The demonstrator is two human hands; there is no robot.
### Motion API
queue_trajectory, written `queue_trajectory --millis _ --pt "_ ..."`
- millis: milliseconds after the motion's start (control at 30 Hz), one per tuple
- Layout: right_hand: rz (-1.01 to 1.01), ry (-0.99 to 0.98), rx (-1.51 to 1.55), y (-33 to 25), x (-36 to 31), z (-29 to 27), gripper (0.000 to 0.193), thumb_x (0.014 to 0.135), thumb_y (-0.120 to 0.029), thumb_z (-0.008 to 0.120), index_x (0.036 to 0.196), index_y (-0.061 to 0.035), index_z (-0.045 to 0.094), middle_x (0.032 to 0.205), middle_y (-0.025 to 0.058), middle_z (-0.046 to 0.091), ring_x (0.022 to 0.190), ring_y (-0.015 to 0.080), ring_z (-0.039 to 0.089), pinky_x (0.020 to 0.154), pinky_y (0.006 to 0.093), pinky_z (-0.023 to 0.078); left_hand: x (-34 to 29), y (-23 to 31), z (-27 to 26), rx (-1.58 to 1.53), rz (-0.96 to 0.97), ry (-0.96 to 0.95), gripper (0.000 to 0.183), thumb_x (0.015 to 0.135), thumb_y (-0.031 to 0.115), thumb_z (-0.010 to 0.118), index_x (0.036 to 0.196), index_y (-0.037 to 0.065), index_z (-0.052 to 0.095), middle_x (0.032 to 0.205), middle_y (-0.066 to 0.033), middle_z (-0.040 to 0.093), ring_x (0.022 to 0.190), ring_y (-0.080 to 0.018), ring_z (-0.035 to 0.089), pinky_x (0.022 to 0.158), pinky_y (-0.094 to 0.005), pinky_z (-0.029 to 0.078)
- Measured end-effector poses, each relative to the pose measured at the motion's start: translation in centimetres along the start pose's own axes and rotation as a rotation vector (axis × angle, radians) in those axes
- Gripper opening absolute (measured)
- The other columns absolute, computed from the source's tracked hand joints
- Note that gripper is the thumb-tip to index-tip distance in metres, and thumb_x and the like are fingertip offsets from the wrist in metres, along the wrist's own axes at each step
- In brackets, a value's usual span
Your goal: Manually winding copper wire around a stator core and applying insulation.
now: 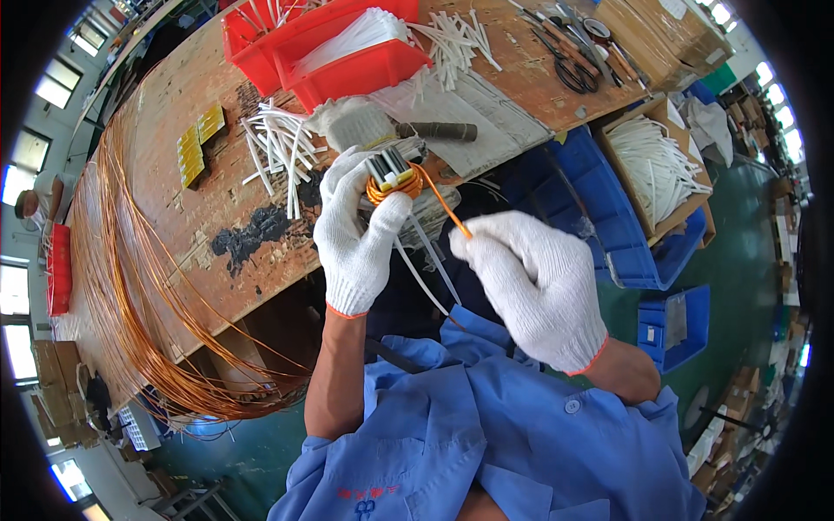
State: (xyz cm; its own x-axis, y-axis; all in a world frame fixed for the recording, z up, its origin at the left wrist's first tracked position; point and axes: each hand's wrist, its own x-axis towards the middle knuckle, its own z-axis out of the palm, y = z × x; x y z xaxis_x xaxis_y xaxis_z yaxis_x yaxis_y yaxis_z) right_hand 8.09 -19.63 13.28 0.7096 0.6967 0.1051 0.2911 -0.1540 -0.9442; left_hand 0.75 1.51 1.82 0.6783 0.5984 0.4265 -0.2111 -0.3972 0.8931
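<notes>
Both of my hands wear white knit gloves with orange cuffs. My left hand (354, 230) is wrapped round a small coil (396, 187) of orange-copper wire wound about a dark grey metal core (387, 165). From the coil's right side a length of copper wire (445, 205) runs down to my right hand (539, 282), whose thumb and forefinger pinch its end. Below the coil hang pale strips (424, 278), partly hidden by my left hand. Just beyond the coil lies a rod-like dark handle (447, 131) beside a whitish wrapped block (354, 126).
Loose copper wire (143, 286) loops over the bench's left edge. White tubes (280, 148), yellow pieces (200, 143) and red bins (347, 74) lie on the wooden bench. Scissors (573, 69) and tools sit at the far right. A carton of white tubes (656, 165) stands in a blue crate (621, 239).
</notes>
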Motion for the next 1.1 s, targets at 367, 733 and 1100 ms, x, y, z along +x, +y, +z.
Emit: queue_trajectory --millis 367,733,1100 --pt "-0.162 0.01 -0.092 6.1 -2.7 3.5 0.01 0.106 -0.009 0.071 0.108 0.001 0.072 0.073 0.0201 0.068 0.064 0.0385 0.073 0.053 0.043 0.052 0.3 1.0 0.4 0.025 0.011 0.007 0.043 0.101 0.02 0.08 0.135 -0.006 0.072 0.146 -0.0213 0.064 0.143 -0.0338 0.058 0.123 -0.0444 0.043" --pt "0.14 -0.096 0.065 3.0 -6.7 -0.4 0.013 0.108 -0.007 0.071 0.115 0.003 0.075 0.087 0.0137 0.078 0.073 0.0192 0.078 0.066 0.0328 0.059 0.5 7.9 1.1 0.535 0.786 -0.418 0.042 0.073 0.011 0.079 0.115 0.005 0.076 0.111 -0.0106 0.065 0.108 -0.0312 0.066 0.109 -0.0577 0.052" --pt "0.334 -0.211 0.061 10.4 6.9 -9.5 0.032 0.116 -0.028 0.063 0.118 0.0014 0.075 0.101 0.0097 0.081 0.085 0.0144 0.074 0.077 0.0349 0.061 1.7 7.8 3.5 0.373 0.909 -0.872 0.031 0.068 0.014 0.079 0.097 0.005 0.077 0.073 0.0004 0.046 0.063 -0.0177 0.053 0.056 -0.0334 0.043"
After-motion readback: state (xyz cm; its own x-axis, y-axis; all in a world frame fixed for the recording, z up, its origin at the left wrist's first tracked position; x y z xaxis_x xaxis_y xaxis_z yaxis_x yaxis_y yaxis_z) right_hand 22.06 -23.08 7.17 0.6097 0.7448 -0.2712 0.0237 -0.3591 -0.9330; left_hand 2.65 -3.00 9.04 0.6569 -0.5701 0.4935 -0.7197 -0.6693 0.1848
